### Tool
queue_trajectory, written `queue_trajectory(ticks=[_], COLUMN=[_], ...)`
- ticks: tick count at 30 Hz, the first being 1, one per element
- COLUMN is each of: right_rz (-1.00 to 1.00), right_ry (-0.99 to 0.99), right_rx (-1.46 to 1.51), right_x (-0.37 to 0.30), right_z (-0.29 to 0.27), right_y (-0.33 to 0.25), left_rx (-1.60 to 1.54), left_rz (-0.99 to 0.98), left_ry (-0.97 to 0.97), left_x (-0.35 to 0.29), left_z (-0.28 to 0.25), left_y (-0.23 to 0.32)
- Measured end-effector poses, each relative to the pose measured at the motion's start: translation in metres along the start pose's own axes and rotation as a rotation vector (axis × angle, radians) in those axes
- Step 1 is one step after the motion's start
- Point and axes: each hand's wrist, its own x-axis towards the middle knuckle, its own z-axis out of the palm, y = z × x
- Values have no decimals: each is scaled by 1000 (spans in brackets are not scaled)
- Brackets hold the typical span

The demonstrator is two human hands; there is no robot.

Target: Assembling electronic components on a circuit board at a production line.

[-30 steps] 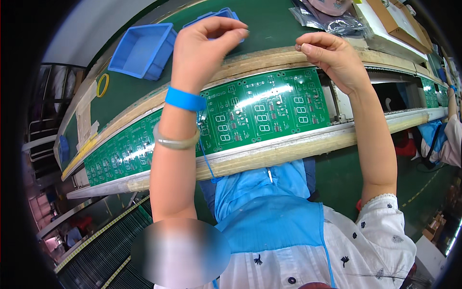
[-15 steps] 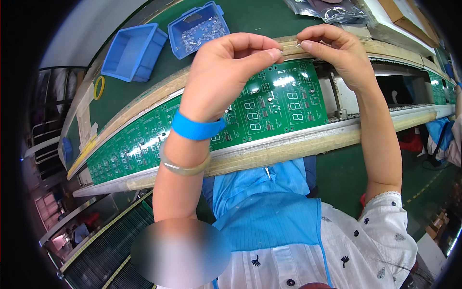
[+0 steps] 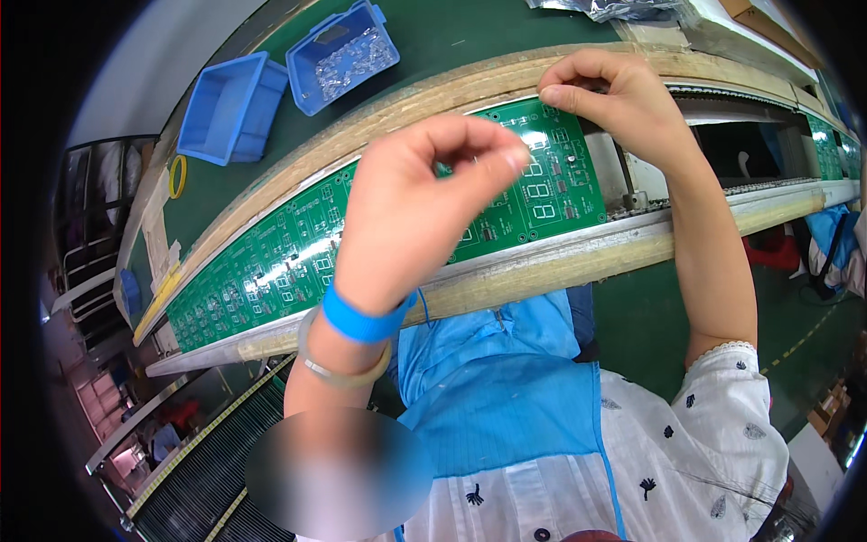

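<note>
My left hand (image 3: 406, 203) hovers over green circuit boards, its thumb and forefinger pinched together. What sits in that pinch, if anything, is too small to make out. A blue band (image 3: 361, 316) and a pale bangle (image 3: 339, 361) circle my left wrist. At the upper right corner of the end circuit board (image 3: 564, 194), my right hand (image 3: 623, 99) is closed in a pinch, fingertips at the board's far edge. Any small part between them is hidden. White digit outlines and small parts mark the board's face. More green boards (image 3: 271, 253) run leftward in the rail.
Wooden rails (image 3: 551, 248) border the boards near and far. Beyond stand a blue bin (image 3: 352, 63) of small clear parts and another blue bin (image 3: 230, 108). A yellow tape roll (image 3: 177, 177) lies left. Silvery bags (image 3: 614, 9) lie at the far right.
My left hand has come nearer and lower, away from my right hand, and now covers part of the boards. My right hand has shifted slightly left, down to the board's far corner.
</note>
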Motion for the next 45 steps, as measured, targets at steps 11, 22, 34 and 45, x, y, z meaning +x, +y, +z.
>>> queue_trajectory(ticks=[11, 22, 34, 45], right_rz=[-247, -357, -332, -144], right_ry=[117, 123, 94, 127], right_rx=[-475, -572, -509, -240], right_x=[-2, 0, -6, -2], right_z=[17, 19, 22, 13], right_y=[5, 5, -24, -16], left_rx=[602, 817, 837, 974], left_rz=[374, 481, 527, 617], left_ry=[353, 423, 481, 483], left_x=[57, 59, 60, 64], left_z=[18, 24, 28, 31], left_y=[-53, -61, -63, -62])
